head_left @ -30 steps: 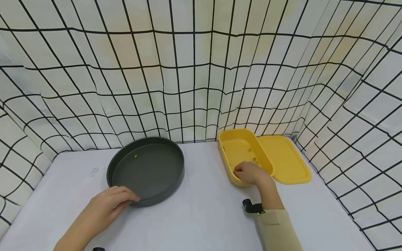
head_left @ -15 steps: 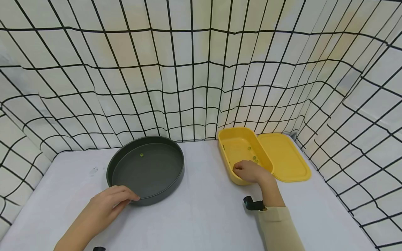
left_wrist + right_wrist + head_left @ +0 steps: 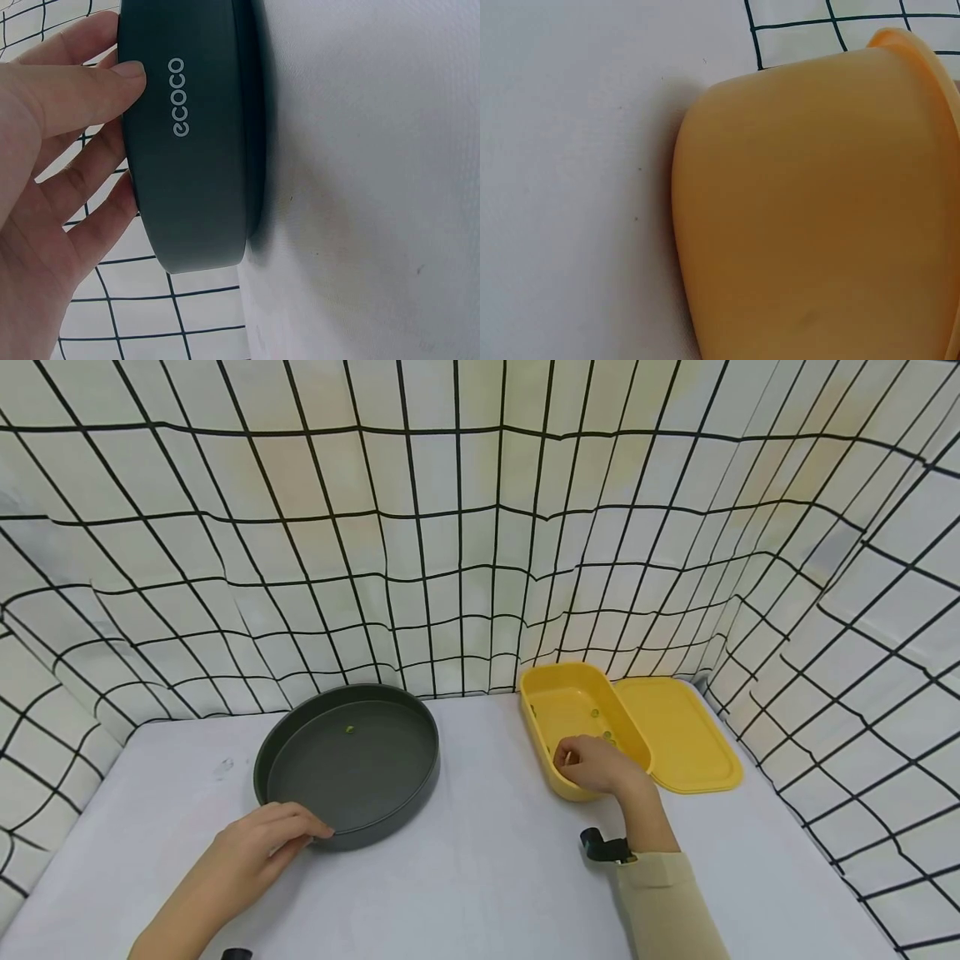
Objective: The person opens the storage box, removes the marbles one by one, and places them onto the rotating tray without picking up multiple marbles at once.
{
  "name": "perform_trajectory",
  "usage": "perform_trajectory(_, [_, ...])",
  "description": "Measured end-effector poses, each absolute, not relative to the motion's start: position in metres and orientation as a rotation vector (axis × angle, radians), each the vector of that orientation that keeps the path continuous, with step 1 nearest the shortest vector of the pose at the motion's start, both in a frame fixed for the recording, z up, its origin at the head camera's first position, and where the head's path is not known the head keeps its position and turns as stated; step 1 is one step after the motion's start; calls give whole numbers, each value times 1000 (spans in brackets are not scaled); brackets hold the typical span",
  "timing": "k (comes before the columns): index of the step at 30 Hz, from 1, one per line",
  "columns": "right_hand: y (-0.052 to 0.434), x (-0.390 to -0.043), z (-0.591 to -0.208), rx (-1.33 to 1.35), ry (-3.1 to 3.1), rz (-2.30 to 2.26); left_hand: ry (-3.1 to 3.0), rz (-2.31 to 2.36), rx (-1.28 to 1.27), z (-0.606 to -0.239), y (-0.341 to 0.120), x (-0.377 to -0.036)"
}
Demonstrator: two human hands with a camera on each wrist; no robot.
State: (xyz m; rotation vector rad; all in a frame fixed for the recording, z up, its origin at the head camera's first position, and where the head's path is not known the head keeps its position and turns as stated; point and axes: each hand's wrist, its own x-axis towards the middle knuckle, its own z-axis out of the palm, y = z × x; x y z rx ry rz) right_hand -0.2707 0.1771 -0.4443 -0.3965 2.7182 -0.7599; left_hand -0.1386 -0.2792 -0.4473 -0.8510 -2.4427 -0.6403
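Note:
A dark round pan sits on the white table at centre left, with one small green bead on its floor near the far side. My left hand rests on the table with its fingers straight against the pan's near outer wall, marked "ecoco". A yellow oblong box stands to the right with a few green beads inside. My right hand reaches over its near end, fingertips bunched in a pinch on a bead at the bottom. The right wrist view shows only the box's outer wall.
The box's yellow lid lies flat against its right side. A grid-patterned cloth wall closes in the table at the back and both sides. White tabletop lies between pan and box.
The green bead in the pan has rolled to the right. My right hand has shifted slightly farther into the yellow box. My left hand has stayed put.

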Motion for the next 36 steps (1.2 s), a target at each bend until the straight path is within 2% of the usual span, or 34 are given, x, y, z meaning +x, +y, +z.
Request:
perform_trajectory(12, [173,-271,-439,-269,2900,-897,-2423,-609,-890,-446,-280,-141])
perform_trajectory(25, [163,-268,-432,-327,3091,-955,-2439,-606,-897,-446,-283,-141])
perform_trajectory(36, [143,-267,-428,-488,3118,-1013,-2425,-625,-870,-449,-281,-139])
